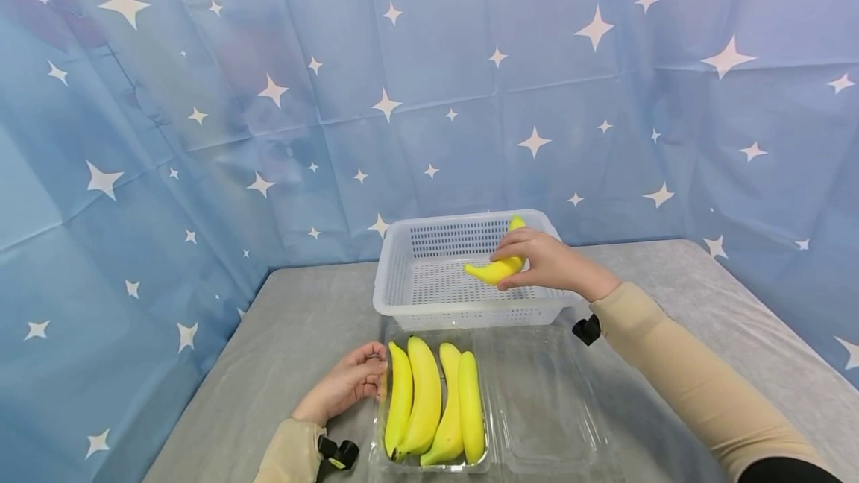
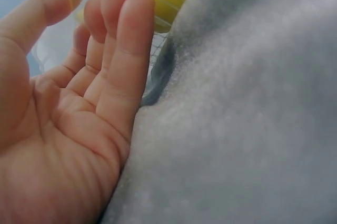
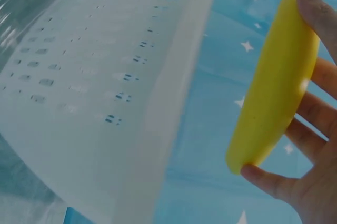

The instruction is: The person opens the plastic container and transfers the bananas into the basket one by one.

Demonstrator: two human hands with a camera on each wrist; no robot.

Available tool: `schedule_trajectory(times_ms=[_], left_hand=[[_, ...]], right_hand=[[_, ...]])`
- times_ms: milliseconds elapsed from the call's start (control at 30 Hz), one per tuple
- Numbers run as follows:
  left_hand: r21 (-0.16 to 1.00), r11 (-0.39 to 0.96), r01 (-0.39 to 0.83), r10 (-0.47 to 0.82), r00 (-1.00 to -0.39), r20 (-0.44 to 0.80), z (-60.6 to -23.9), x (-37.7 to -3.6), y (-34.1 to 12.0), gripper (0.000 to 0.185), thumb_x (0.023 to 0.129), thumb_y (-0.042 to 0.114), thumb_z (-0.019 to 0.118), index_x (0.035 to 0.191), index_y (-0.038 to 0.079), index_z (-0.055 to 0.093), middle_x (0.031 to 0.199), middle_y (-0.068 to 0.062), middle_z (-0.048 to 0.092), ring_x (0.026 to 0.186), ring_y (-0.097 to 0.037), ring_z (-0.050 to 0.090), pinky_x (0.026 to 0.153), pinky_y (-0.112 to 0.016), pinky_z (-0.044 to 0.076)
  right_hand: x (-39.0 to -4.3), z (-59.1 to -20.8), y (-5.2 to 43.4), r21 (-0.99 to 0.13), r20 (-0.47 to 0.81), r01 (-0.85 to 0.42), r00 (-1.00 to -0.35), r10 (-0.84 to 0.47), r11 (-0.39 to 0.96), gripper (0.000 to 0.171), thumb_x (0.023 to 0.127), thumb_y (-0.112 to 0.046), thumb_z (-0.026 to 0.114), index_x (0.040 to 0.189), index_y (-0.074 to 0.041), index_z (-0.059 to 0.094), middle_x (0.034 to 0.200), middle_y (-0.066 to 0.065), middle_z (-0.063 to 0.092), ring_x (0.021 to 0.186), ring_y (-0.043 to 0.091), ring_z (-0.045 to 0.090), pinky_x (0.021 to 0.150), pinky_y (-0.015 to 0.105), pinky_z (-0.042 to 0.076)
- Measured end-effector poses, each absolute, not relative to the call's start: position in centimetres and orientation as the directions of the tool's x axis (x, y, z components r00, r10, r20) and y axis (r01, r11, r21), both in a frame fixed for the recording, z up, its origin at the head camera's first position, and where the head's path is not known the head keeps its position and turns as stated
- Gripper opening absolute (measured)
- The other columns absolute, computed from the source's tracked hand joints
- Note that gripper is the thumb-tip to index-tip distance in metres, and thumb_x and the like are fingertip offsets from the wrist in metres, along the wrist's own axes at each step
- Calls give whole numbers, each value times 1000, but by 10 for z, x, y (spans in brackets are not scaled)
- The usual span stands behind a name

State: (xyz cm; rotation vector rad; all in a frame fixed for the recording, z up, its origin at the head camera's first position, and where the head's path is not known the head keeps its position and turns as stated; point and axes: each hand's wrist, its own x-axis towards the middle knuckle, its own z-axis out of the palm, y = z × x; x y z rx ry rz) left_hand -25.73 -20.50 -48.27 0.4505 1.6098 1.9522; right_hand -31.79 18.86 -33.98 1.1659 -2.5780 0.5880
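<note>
Yellow banana (image 1: 498, 268) in right hand (image 1: 546, 263), seemingly above basket (image 1: 396, 302) rim.

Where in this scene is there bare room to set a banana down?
Free: the white basket floor below the right hand holding a banana, and the clear clamshell's empty half. Crowded: its left half, filled by four bananas.

Place: a staged recording booth, not a lived-in room.
Backdrop: creased blue cloth with white stars (image 1: 429, 95) hangs behind and beside the surface.
Surface: grey felt-covered surface (image 1: 302, 319) fills the corner beneath that cloth.
</note>
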Motion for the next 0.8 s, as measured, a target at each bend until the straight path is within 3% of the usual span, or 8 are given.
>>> schedule_trajectory(times_ms=[800], left_hand=[[968,-112,-224,614,-782,-110,-481,-256,-205,7,99,4,48,102,9,44,77,0,53,62,-11,59,59,-26,53]], right_hand=[[-334,-366,196,-339,293,-684,-729,-619,646,38,75,-26,85,107,-11,73,103,-2,65,98,19,55,85,40,50]])
